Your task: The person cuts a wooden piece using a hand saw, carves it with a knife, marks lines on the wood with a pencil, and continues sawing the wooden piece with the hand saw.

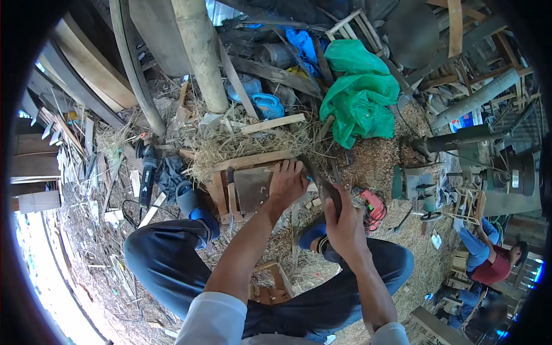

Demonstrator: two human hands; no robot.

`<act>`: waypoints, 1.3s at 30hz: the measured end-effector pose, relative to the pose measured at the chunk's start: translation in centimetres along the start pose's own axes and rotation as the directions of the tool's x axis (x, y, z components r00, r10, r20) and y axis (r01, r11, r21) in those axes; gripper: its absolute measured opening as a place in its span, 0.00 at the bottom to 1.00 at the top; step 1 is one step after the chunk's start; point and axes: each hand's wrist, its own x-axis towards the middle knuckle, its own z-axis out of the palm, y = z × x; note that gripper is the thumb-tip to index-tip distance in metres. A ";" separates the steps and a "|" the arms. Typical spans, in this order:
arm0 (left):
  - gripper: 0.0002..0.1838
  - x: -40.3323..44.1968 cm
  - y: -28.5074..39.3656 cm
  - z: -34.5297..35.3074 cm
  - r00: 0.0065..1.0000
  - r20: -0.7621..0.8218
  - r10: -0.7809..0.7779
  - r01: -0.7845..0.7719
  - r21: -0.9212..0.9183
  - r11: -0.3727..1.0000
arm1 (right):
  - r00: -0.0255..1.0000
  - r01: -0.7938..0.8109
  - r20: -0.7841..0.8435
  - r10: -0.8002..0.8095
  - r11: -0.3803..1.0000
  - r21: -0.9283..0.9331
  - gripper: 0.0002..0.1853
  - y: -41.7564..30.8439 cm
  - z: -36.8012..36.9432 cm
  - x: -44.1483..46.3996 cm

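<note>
My right hand [346,227] is closed round the near end of a dark, curved, blade-like strip [317,177]; its exact kind is unclear. The strip slants away to the upper left, beside my left hand [288,183]. The left hand's fingers are curled and pressed together over the right end of a low wooden frame [253,160] with a dark panel [250,194] in it. A small light piece with a blue spot shows by its fingertips, but what they grip is hidden. A dark stick-like tool [232,195] lies across the frame's left side.
A black angle grinder [149,172] lies on the littered ground to the left. A red power tool [374,210] is right of my foot. Green plastic [362,98] lies ahead, near a wooden post [198,54]. A person in a red shirt [499,267] sits far right.
</note>
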 end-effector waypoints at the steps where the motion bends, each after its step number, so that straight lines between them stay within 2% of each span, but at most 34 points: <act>1: 0.19 0.0 -0.2 0.0 1.000 0.000 -0.012 0.012 0.010 1.000 | 1.000 0.003 0.011 -0.003 1.000 0.003 0.18 -0.2 0.6 0.1; 3: 0.19 0.4 -0.5 0.2 0.999 -0.005 -0.041 0.041 0.010 0.999 | 0.992 -0.034 -0.117 0.044 0.996 0.084 0.19 -0.2 1.6 0.2; 4: 0.19 0.6 -0.3 0.3 0.999 -0.010 -0.050 0.050 0.008 0.999 | 0.992 -0.037 -0.115 0.046 0.996 0.079 0.19 0.4 2.0 -0.1; 6: 0.19 0.6 -0.3 -0.2 0.998 0.034 -0.052 0.052 -0.011 0.999 | 0.965 0.095 -0.251 -0.072 0.992 0.080 0.19 1.5 2.6 -0.8; 7: 0.19 0.5 -0.1 -0.7 0.996 0.077 -0.051 0.054 -0.025 0.998 | 0.965 0.095 -0.250 -0.074 0.993 0.074 0.19 1.7 1.9 -1.1; 10: 0.19 0.2 0.1 -1.1 0.997 0.070 -0.020 0.022 -0.016 1.000 | 0.993 -0.115 0.015 0.114 0.987 0.114 0.19 1.3 -0.5 -1.1; 11: 0.19 0.1 0.1 -1.0 0.997 0.075 -0.023 0.024 -0.012 1.000 | 0.993 -0.117 0.019 0.116 0.986 0.118 0.19 0.3 -1.1 -0.8; 13: 0.19 0.1 0.0 -0.4 0.999 0.013 -0.033 0.033 0.018 0.999 | 0.955 -0.275 0.159 0.251 0.950 0.150 0.18 -2.7 -2.5 0.4; 15: 0.19 0.1 -0.4 0.2 0.999 -0.036 -0.020 0.021 0.018 1.000 | 0.938 -0.329 0.160 0.308 0.936 0.126 0.16 -3.0 -3.1 0.6; 17: 0.20 0.5 -0.2 0.7 0.996 -0.087 0.007 -0.005 0.022 1.000 | 0.991 -0.123 0.047 0.122 0.992 0.032 0.16 -3.8 -4.0 0.8; 18: 0.20 0.5 -0.2 0.6 1.000 -0.026 -0.013 0.013 0.019 1.000 | 0.991 -0.125 0.051 0.123 0.992 0.034 0.16 -4.8 -5.0 0.7; 19: 0.20 0.4 -0.3 0.5 0.999 0.035 -0.036 0.036 0.017 0.999 | 0.977 -0.192 0.098 0.187 0.981 0.038 0.16 -5.9 -6.5 0.6; 21: 0.20 0.2 -0.2 0.0 0.998 0.047 -0.045 0.044 0.018 0.999 | 0.955 -0.267 0.142 0.259 0.963 0.038 0.15 -6.1 -7.3 0.6; 22: 0.20 0.3 0.0 -0.3 0.997 0.053 -0.048 0.047 0.019 0.999 | 0.965 -0.233 0.134 0.225 0.972 0.043 0.16 -5.9 -7.2 0.9; 25: 0.20 0.5 0.4 -1.2 0.986 0.146 -0.076 0.080 -0.022 0.997 | 0.972 -0.212 0.099 0.211 0.977 0.002 0.16 -1.7 -1.5 3.4; 26: 0.20 0.0 1.0 -0.9 0.988 0.141 -0.064 0.067 -0.022 0.997 | 0.992 -0.123 0.015 0.123 0.992 0.016 0.16 1.5 1.5 3.3; 27: 0.21 -0.3 0.8 -0.4 0.997 0.066 -0.036 0.036 0.000 0.999 | 0.997 -0.004 -0.073 0.006 0.999 0.033 0.16 3.3 3.8 4.1; 28: 0.21 0.0 0.1 -0.8 1.000 -0.008 -0.019 0.019 0.028 0.999 | 0.997 0.029 -0.078 -0.025 0.999 0.046 0.16 3.0 4.6 4.9; 29: 0.21 -0.1 -0.4 -0.7 0.999 -0.007 -0.037 0.038 0.031 0.999 | 0.993 0.051 -0.106 -0.042 0.995 0.082 0.16 3.1 4.9 4.4; 31: 0.20 0.4 0.1 -1.0 0.997 0.068 -0.033 0.036 -0.045 0.998 | 0.988 0.055 -0.147 -0.040 0.994 0.099 0.16 3.2 4.3 2.6; 34: 0.18 0.3 0.4 -1.2 0.998 0.057 -0.031 0.034 -0.041 0.999 | 0.992 0.012 -0.127 0.006 0.990 0.138 0.16 2.0 2.7 1.0; 36: 0.17 0.3 -0.2 -1.1 0.998 0.054 -0.036 0.038 -0.023 0.999 | 0.994 -0.070 -0.076 0.075 0.995 0.065 0.16 1.1 1.7 0.8; 38: 0.17 0.6 0.1 0.1 0.998 -0.031 -0.061 0.062 0.010 0.998 | 0.997 -0.035 -0.074 0.037 0.999 0.029 0.16 -0.8 -1.4 0.6; 39: 0.17 0.4 0.4 0.4 0.999 -0.024 -0.046 0.046 -0.001 0.999 | 0.997 -0.003 -0.075 0.002 1.000 -0.008 0.17 -1.3 -3.0 0.2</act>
